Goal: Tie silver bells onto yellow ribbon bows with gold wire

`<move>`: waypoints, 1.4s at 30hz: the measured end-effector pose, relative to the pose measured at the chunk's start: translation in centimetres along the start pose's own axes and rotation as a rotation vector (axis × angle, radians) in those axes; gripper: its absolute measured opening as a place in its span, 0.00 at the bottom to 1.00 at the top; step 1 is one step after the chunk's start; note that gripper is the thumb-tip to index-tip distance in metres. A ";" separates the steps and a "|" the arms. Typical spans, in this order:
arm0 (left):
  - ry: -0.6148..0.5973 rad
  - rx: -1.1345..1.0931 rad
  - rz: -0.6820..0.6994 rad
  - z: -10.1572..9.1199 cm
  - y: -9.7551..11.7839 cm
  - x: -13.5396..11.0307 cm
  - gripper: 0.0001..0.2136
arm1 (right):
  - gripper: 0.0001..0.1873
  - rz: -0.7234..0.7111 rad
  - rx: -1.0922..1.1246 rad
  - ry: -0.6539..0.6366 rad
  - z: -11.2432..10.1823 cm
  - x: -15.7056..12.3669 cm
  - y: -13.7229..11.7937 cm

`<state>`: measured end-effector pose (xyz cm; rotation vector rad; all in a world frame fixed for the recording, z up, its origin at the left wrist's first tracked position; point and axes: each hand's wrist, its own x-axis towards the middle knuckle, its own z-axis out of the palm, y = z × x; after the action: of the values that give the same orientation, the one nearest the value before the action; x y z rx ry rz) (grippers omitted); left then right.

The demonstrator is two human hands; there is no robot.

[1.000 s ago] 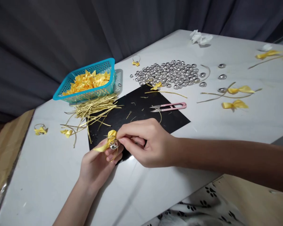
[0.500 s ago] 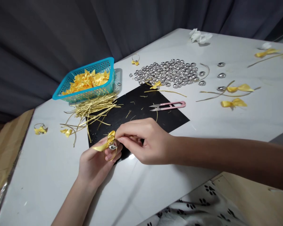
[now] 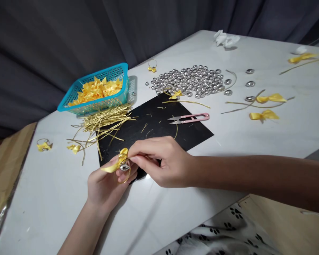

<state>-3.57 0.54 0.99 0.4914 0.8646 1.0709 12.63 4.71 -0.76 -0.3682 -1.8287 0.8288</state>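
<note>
Yellow bow [image 3: 116, 162] half hidden by left hand [image 3: 106, 186], right hand [image 3: 163, 163]

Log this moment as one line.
left hand: holds yellow bow and silver bead | right hand: fingers pinch the bow's top | pink snips: lying on black mat

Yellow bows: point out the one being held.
The bow pinched between left hand and right hand; the rest lie on the table or in the basket.

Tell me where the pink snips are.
In the head view, the pink snips lie on the black sheet near its right corner, just beyond the right hand and in front of the pile of silver beads.
</note>
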 end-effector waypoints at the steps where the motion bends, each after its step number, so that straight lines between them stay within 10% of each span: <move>1: -0.001 0.004 0.002 0.0 0.0 0.0 0.10 | 0.08 0.000 0.012 0.003 0.0 0.0 -0.1; 42: 0.084 0.049 0.014 0.1 -0.2 0.2 0.09 | 0.10 -0.073 -0.180 -0.034 0.4 -0.6 0.7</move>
<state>-3.38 0.65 0.85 0.4965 0.9638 1.0913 12.41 4.64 -1.74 -0.4009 -1.9424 0.6258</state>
